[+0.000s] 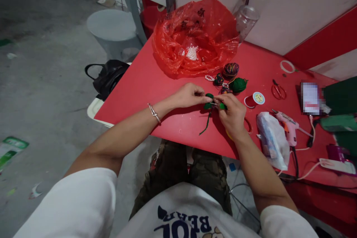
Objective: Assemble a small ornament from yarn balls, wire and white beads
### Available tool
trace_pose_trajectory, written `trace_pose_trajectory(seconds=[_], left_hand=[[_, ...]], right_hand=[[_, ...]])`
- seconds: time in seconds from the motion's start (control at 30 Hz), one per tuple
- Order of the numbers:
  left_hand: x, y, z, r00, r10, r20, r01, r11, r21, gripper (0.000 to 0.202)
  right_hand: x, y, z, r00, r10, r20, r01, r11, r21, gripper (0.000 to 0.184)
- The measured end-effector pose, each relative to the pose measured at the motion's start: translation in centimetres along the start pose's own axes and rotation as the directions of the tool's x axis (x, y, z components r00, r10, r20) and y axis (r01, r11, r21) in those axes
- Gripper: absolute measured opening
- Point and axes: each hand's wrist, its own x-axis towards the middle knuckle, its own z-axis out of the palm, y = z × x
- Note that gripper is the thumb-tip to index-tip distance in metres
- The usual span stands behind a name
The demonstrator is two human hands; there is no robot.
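Note:
Over the red table, my left hand [191, 95] is closed, its thumb and finger pinching a small green yarn piece [208, 106]. My right hand [232, 111] meets it from the other side, fingers closed on the same piece. A thin, shiny, metal-looking strip [214, 103] shows between the fingertips; its kind is too small to tell. From the piece a green yarn tail [205, 125] hangs down onto the table. Just beyond the hands lie a green yarn ball [238, 85], a multicoloured yarn ball [230, 70] and a string of white beads [209, 78].
A red plastic bag [173, 59] holding white beads [192, 53] stands at the back. To the right are a red thread spool [254, 99], red-handled scissors [279, 90], a white plastic packet [275, 141], a pink glue gun [290, 128] and cables. A black handbag [111, 76] sits left.

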Motion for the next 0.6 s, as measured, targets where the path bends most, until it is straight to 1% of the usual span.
trace_pose_trajectory(seconds=[0.17, 0.27, 0.37, 0.47, 0.6], left_hand=[[-0.01, -0.04, 0.26, 1.000, -0.021, 0.010, 0.022, 0.999, -0.039, 0.024], [-0.02, -0.04, 0.50, 0.999, -0.045, -0.002, 0.045, 0.998, -0.041, 0.020], [-0.09, 0.05, 0.59, 0.999, -0.035, -0.004, 0.035, 0.998, -0.045, 0.021], [-0.14, 0.24, 0.44, 1.000, -0.009, 0.014, 0.010, 0.997, -0.077, 0.022], [-0.02, 0.47, 0.16, 0.999, 0.028, -0.026, -0.029, 0.999, -0.036, 0.015]], right_hand=[[0.11, -0.26, -0.17, 1.000, 0.025, -0.019, -0.025, 1.000, -0.008, 0.017], [0.18, -0.55, -0.30, 0.997, 0.076, 0.026, -0.074, 0.995, -0.064, 0.019], [0.28, -0.87, -0.49, 0.990, 0.120, 0.073, -0.114, 0.990, -0.081, 0.018], [0.41, -1.00, -0.72, 0.986, 0.148, 0.081, -0.147, 0.989, -0.022, 0.018], [0.61, -0.79, -0.89, 0.980, 0.190, 0.064, -0.195, 0.977, 0.085, 0.020]])
